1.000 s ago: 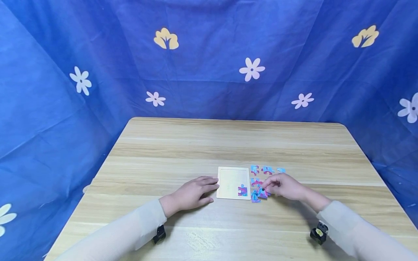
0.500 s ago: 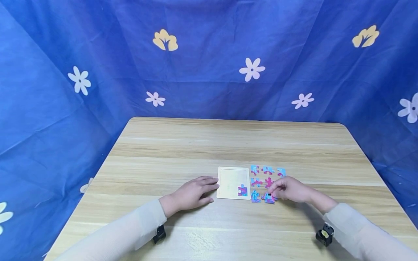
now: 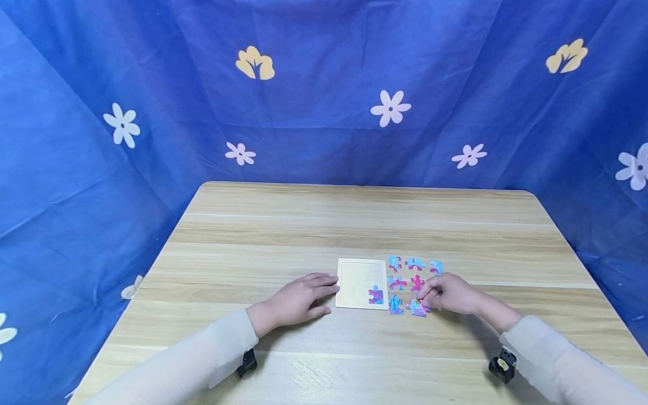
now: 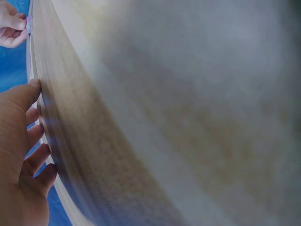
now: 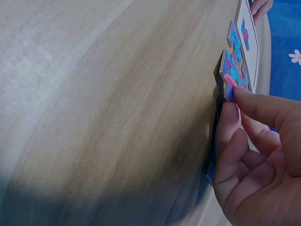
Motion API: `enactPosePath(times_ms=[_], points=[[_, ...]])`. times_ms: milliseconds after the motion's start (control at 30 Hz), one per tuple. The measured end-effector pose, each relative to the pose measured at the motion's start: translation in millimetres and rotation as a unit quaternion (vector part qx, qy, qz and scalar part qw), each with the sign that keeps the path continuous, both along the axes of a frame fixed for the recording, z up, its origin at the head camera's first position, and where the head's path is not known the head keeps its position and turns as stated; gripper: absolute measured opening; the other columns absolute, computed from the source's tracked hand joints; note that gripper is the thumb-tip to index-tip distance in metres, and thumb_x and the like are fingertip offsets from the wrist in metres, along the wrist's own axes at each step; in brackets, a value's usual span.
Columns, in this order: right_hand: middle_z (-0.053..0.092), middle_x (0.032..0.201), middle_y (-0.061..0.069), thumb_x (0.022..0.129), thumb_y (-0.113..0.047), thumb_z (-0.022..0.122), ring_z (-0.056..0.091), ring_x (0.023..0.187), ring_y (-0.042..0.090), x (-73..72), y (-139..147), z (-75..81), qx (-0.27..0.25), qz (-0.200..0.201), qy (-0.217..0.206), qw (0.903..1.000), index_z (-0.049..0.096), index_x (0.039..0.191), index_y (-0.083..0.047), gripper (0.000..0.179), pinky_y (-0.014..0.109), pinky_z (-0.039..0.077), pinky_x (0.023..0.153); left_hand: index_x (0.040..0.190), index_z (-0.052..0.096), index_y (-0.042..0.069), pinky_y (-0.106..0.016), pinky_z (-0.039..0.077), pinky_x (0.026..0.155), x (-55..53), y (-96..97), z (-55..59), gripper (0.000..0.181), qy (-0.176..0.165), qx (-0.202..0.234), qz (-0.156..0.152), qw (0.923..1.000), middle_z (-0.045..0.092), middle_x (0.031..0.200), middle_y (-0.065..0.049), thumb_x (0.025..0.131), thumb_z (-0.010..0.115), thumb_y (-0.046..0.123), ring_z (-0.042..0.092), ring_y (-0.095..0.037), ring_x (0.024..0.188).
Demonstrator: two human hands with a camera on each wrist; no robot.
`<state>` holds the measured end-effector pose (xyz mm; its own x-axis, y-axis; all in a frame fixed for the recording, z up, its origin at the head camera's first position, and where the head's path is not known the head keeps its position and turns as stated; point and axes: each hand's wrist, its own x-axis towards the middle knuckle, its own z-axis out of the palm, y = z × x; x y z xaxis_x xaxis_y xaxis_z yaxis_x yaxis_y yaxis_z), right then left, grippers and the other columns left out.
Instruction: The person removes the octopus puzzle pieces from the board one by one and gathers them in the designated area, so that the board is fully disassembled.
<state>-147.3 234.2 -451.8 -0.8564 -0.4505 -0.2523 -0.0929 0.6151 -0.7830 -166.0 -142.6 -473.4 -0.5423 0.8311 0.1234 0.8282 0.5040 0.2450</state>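
My left hand (image 3: 302, 300) lies on the table with relaxed, straight fingers, its fingertips at the left edge of a pale wooden puzzle tray (image 3: 352, 306). One pink-and-blue puzzle piece (image 3: 376, 296) sits in the tray's lower right corner. To the right of the tray, my right hand (image 3: 452, 293) pinches a jigsaw piece (image 5: 229, 81) between thumb and index finger. That piece looks slightly raised off the table in the right wrist view. Other pieces lie nearby, among them a blue one (image 3: 396, 304) and a pink one (image 3: 417, 283).
Along the top of the loose pieces lie a blue-and-red piece (image 3: 395, 262), an arched piece (image 3: 415, 263) and a light-blue one (image 3: 436, 266). Part of another piece (image 5: 210, 173) shows beneath my right hand. A blue flowered cloth (image 3: 324, 140) hangs behind the wooden table (image 3: 283, 225).
My right hand has moved a little to the right, away from the tray, uncovering more pieces, and then stays nearly still. The left hand and tray have not moved.
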Motion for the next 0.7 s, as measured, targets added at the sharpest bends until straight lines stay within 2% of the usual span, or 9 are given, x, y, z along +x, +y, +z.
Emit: enactPosePath(times_ms=[133, 333, 700], points=[[0.065, 0.077, 0.000, 0.081, -0.003, 0.071, 0.053, 0.060, 0.012, 0.7, -1.4, 0.1, 0.021, -0.017, 0.011, 0.9996, 0.070, 0.090, -0.004, 0.009, 0.021, 0.045, 0.051, 0.131, 0.057, 0.006, -0.037, 0.031, 0.110, -0.1, -0.6, -1.2, 0.049, 0.000, -0.001, 0.001, 1.0000, 0.048, 0.141, -0.009, 0.092, 0.062, 0.035, 0.041, -0.027, 0.130], [0.065, 0.076, 0.000, 0.081, -0.003, 0.072, 0.056, 0.061, 0.016, 0.9, -2.7, 2.0, 0.036, -0.046, 0.001, 0.9983, 0.070, 0.089, -0.005, 0.009, 0.022, 0.046, 0.050, 0.131, 0.057, 0.007, -0.037, 0.031, 0.110, 0.0, -0.6, -2.2, 0.049, 0.004, -0.005, 0.001, 1.0000, 0.048, 0.141, -0.009, 0.092, 0.062, 0.036, 0.042, -0.027, 0.130], [0.066, 0.083, 0.003, 0.083, -0.006, 0.072, 0.059, 0.067, 0.018, -1.6, -5.0, 4.9, -0.003, -0.035, 0.006, 0.9994, 0.069, 0.096, -0.001, 0.014, 0.025, 0.052, 0.055, 0.131, 0.058, 0.007, -0.037, 0.031, 0.110, 0.8, -0.3, -2.3, 0.049, 0.006, -0.005, 0.002, 1.0000, 0.048, 0.140, -0.009, 0.092, 0.062, 0.036, 0.042, -0.027, 0.130]])
